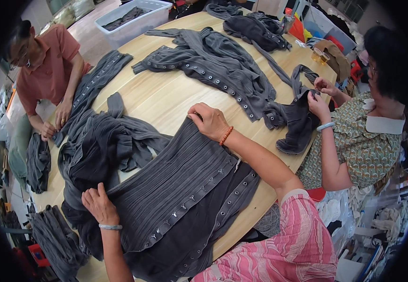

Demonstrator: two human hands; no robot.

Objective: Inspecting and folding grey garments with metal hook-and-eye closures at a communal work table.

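Observation:
A dark grey ribbed garment (166, 169) is stretched over the near side of the wooden table. Metal hooks run along one edge of it, and a strip with ring eyelets lies beside them. With fingers and thumb closed, my right hand (209, 123) pinches its far upper corner; an orange bead bracelet is on that wrist. My left hand (100, 206) grips the opposite end of the same edge, and a pale bangle sits on that wrist. Just beyond my left hand lies a bunched dark grey garment (98, 152).
Around the light wooden table (190, 91), one person in an orange-red shirt (53, 63) and another in a patterned blouse (364, 141) handle similar garments. A dark garment with eyelets (208, 61) lies opposite. Beyond the edge stands a white plastic bin (133, 21); a cup (320, 56) is at right.

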